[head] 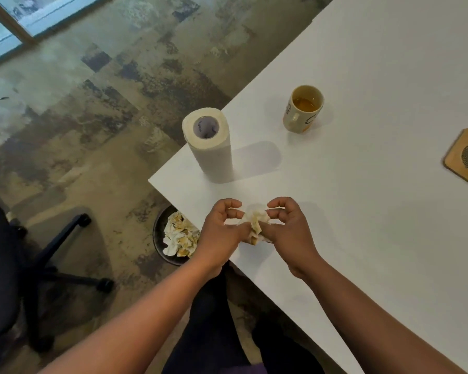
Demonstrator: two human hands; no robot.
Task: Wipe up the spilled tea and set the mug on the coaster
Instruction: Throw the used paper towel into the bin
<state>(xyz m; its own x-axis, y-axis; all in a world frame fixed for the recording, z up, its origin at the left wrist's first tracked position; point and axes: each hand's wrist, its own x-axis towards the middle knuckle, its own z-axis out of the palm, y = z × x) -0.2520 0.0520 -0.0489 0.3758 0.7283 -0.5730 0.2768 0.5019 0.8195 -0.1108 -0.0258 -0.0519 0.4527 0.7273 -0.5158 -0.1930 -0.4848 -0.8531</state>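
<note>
A crumpled, tea-stained paper towel wad (pixel 255 222) sits between my two hands just above the near corner of the white table (pixel 362 198). My left hand (pixel 222 228) and my right hand (pixel 287 225) both pinch it with curled fingers. A cream mug (pixel 303 109) with some tea in it stands upright on the table farther back. The wooden coaster (pixel 465 157) with a grey round centre lies at the right edge of view, apart from the mug. No spill shows on the table.
A paper towel roll (pixel 208 144) stands upright near the table's left edge. On the floor below the corner, a dark bin (pixel 160 238) holds several stained wads. An office chair (pixel 25 265) stands at the left.
</note>
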